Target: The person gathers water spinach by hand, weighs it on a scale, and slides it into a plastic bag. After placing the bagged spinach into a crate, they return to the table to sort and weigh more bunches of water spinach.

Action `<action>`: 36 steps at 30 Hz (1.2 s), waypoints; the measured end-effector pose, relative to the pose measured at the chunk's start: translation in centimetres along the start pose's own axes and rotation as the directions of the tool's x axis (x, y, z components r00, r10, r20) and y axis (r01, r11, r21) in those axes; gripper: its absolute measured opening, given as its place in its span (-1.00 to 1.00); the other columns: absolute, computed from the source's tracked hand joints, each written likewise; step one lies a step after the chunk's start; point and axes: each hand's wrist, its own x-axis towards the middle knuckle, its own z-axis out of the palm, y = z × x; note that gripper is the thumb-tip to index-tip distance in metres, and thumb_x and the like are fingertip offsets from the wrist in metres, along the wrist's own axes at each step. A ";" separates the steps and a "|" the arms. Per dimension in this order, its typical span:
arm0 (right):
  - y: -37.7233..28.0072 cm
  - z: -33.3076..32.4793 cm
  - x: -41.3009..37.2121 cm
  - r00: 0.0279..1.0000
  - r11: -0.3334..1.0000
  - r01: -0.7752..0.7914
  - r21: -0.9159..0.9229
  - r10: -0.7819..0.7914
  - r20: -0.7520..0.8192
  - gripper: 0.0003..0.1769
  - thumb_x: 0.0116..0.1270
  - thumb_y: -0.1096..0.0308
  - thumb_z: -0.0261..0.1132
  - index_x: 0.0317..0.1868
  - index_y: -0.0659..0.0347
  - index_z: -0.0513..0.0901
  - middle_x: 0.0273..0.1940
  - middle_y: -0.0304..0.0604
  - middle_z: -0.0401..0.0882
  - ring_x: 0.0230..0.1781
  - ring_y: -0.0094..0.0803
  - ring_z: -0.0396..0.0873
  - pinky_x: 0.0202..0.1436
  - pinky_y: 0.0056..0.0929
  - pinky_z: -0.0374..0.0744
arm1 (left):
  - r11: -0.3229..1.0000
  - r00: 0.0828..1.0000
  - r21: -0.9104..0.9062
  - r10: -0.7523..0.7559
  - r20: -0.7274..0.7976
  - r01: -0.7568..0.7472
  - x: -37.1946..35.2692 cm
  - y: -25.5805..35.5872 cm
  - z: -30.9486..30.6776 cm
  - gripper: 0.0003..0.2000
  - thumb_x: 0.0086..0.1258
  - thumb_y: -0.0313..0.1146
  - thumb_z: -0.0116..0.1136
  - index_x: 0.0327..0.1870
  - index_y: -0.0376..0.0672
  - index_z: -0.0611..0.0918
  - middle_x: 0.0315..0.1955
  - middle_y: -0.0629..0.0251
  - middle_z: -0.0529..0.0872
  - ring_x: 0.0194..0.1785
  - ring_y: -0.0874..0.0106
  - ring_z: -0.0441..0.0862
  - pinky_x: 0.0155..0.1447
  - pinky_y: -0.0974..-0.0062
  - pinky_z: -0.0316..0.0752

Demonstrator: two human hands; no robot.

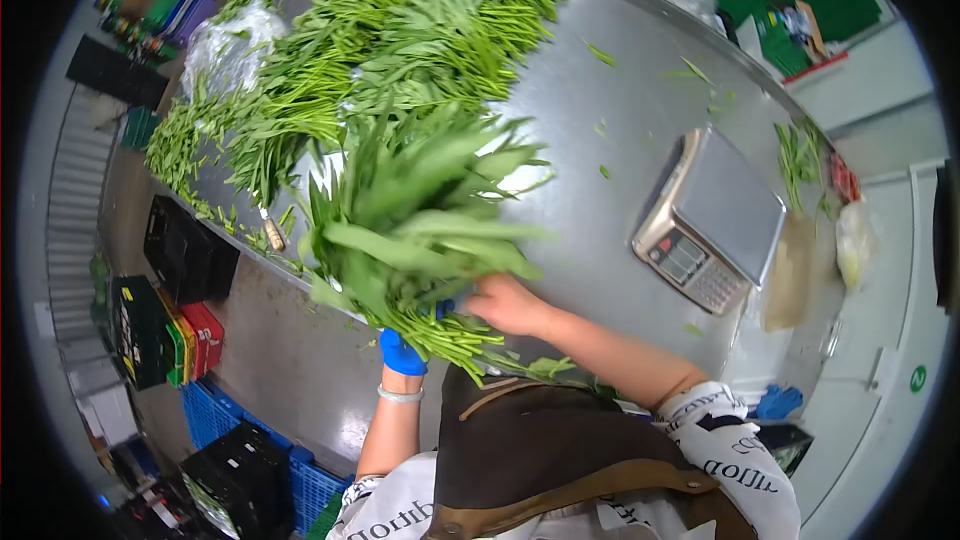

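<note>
A bunch of leafy greens (400,230) with long narrow leaves and cut stems is held over the front edge of the metal table; it looks like water spinach, and its leaves are blurred. My left hand (403,352), in a blue glove, is wrapped round the bunch from below, near the stems, with most of its fingers hidden. On the bunch's right side my bare right hand (508,306) is closed against the greens, its fingertips partly covered. Long heaps of the same greens (400,40) lie on the table beyond.
A digital scale (715,220) stands at the right on the metal table (570,200). A knife handle (272,232) lies near the left edge. Loose leaves (797,160) and a blue glove (778,402) are at the right. Crates (240,480) stand on the floor at left.
</note>
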 end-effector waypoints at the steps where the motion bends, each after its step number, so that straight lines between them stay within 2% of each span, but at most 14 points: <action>1: 0.7 1.4 -0.6 0.824 0.876 0.477 0.063 -0.422 -0.377 -0.48 0.11 0.48 0.09 0.15 0.37 0.45 0.03 0.09 0.57 0.05 -0.18 0.51 0.17 -0.32 0.42 | 0.983 0.998 -0.181 -0.014 0.054 0.023 0.2 -0.8 1.0 -0.45 0.34 0.06 -0.06 0.23 -0.13 0.46 0.06 0.22 0.60 0.10 0.13 0.52 0.27 0.01 0.35; 3: 1.6 1.8 -1.9 0.655 0.698 0.697 0.163 -0.528 -0.541 -0.48 0.14 0.47 0.08 0.17 0.34 0.45 0.02 0.01 0.59 0.02 -0.26 0.54 0.15 -0.38 0.42 | 0.948 0.999 -0.315 -0.048 0.002 0.046 -0.3 -2.8 1.3 -0.43 0.37 0.09 -0.13 0.25 -0.12 0.43 0.06 0.23 0.60 0.09 0.16 0.53 0.26 0.02 0.35; 6: 3.2 1.1 -4.7 0.863 0.602 0.502 0.621 -0.302 -0.405 -0.51 0.17 0.50 0.07 0.17 0.32 0.48 0.02 -0.05 0.60 0.03 -0.32 0.53 0.15 -0.40 0.42 | 0.925 0.993 -0.363 -0.091 0.072 0.111 0.2 -4.5 6.4 -0.43 0.41 0.09 -0.21 0.27 -0.14 0.41 0.08 0.20 0.58 0.09 0.19 0.53 0.24 0.04 0.36; 7: 4.2 1.2 -5.5 0.857 0.654 0.504 0.565 -0.295 -0.424 -0.53 0.18 0.50 0.07 0.14 0.32 0.50 0.01 -0.06 0.60 0.03 -0.33 0.53 0.15 -0.41 0.42 | 0.956 0.995 -0.274 -0.100 0.022 0.103 -0.4 -5.2 7.1 -0.44 0.44 0.07 -0.27 0.27 -0.17 0.39 0.12 0.18 0.55 0.09 0.24 0.53 0.23 0.14 0.40; 9: 6.4 0.9 -6.5 0.840 0.751 0.495 0.437 -0.286 -0.460 -0.58 0.20 0.50 0.08 0.09 0.31 0.54 0.00 -0.08 0.60 0.02 -0.34 0.53 0.15 -0.42 0.43 | 0.916 0.984 -0.365 -0.125 0.127 0.164 0.1 -6.9 8.0 -0.41 0.44 0.09 -0.27 0.30 -0.18 0.36 0.15 0.17 0.53 0.12 0.27 0.51 0.22 0.22 0.42; 10: 7.0 1.1 -7.3 0.845 0.633 0.501 0.590 -0.212 -0.490 -0.69 0.18 0.50 0.14 -0.04 0.31 0.59 -0.09 -0.13 0.60 -0.04 -0.40 0.54 0.09 -0.45 0.45 | 0.968 0.987 -0.209 -0.150 -0.053 0.136 0.1 -7.4 9.0 -0.44 0.40 0.01 -0.09 0.34 -0.10 0.34 0.07 0.20 0.56 0.11 0.19 0.50 0.20 0.13 0.40; 13: 9.9 -0.8 -11.5 0.602 0.722 0.658 0.216 -0.331 -0.726 -0.79 0.11 0.51 0.24 -0.19 0.30 0.59 -0.19 -0.14 0.57 -0.12 -0.39 0.55 0.02 -0.43 0.49 | 0.861 0.942 -0.432 -0.142 0.303 0.268 1.1 -9.5 12.6 -0.38 0.35 -0.02 0.04 0.39 -0.07 0.25 -0.01 0.27 0.54 0.06 0.26 0.48 0.20 0.16 0.40; 14: 10.0 -1.9 -14.2 0.445 0.776 0.630 -0.021 -0.383 -0.810 -0.79 0.02 0.54 0.31 -0.28 0.29 0.56 -0.24 -0.12 0.53 -0.16 -0.34 0.55 -0.03 -0.41 0.51 | 0.884 0.951 -0.385 -0.175 0.255 0.266 1.5 -10.0 13.6 -0.31 0.31 -0.03 0.13 0.42 -0.05 0.19 -0.08 0.33 0.50 0.01 0.32 0.46 0.21 0.17 0.40; 17: 12.5 -4.8 -20.1 0.048 0.792 0.252 -0.555 -0.583 -0.811 -0.81 -0.04 0.63 0.27 -0.35 0.27 0.56 -0.23 -0.10 0.52 -0.14 -0.18 0.51 -0.05 -0.31 0.50 | 0.895 0.943 -0.338 -0.209 0.260 0.292 2.4 -11.8 15.3 -0.30 0.30 -0.01 0.12 0.42 -0.06 0.20 -0.08 0.34 0.50 -0.01 0.32 0.48 0.32 0.05 0.28; 23: 18.4 -7.8 -30.5 -0.322 0.841 -0.101 -0.532 -0.534 -0.782 -0.78 -0.04 0.66 0.24 -0.31 0.29 0.59 -0.19 -0.09 0.54 -0.10 -0.12 0.49 -0.01 -0.26 0.48 | 0.920 0.878 0.010 -0.378 0.293 0.393 8.5 -14.3 18.7 -0.33 0.17 -0.12 0.25 0.31 -0.16 0.36 0.15 0.15 0.52 0.20 0.10 0.45 0.37 -0.02 0.27; 27: 23.2 -7.6 -34.1 -0.393 0.867 -0.204 -0.455 -0.498 -0.773 -0.77 0.01 0.72 0.17 -0.31 0.29 0.60 -0.17 -0.08 0.56 -0.08 -0.11 0.50 0.03 -0.25 0.48 | 0.830 0.800 0.366 -0.531 0.281 0.422 13.9 -17.8 29.7 -0.38 0.19 -0.20 0.23 0.27 -0.27 0.37 0.10 0.12 0.57 0.17 0.14 0.51 0.32 0.16 0.35; 30: 25.9 -6.8 -35.0 -0.415 0.907 -0.208 -0.366 -0.421 -0.807 -0.77 0.00 0.73 0.14 -0.33 0.29 0.61 -0.19 -0.11 0.58 -0.10 -0.13 0.52 0.00 -0.26 0.49 | 0.715 0.726 0.568 -0.631 0.274 0.407 17.4 -23.7 35.6 -0.53 0.22 -0.30 0.21 0.15 -0.27 0.48 -0.05 0.17 0.66 -0.01 0.27 0.62 0.15 0.32 0.51; 34: 29.0 -5.9 -35.3 -0.392 0.943 -0.193 -0.271 -0.328 -0.860 -0.76 0.00 0.74 0.14 -0.34 0.28 0.61 -0.19 -0.12 0.61 -0.12 -0.16 0.53 -0.02 -0.29 0.50 | 0.573 0.649 0.674 -0.739 0.180 0.466 18.6 -33.9 37.9 -0.58 0.23 -0.32 0.32 0.10 -0.20 0.53 -0.11 0.26 0.67 -0.11 0.40 0.64 -0.02 0.41 0.56; 36: 30.3 -5.3 -35.6 -0.375 0.973 -0.127 -0.193 -0.227 -0.899 -0.75 0.01 0.75 0.14 -0.32 0.28 0.61 -0.15 -0.11 0.61 -0.11 -0.15 0.53 0.00 -0.30 0.50 | 0.453 0.687 0.752 -0.727 0.000 0.479 19.4 -37.9 35.0 -0.57 0.25 -0.30 0.32 0.12 -0.19 0.52 -0.08 0.26 0.66 -0.07 0.39 0.63 -0.01 0.40 0.56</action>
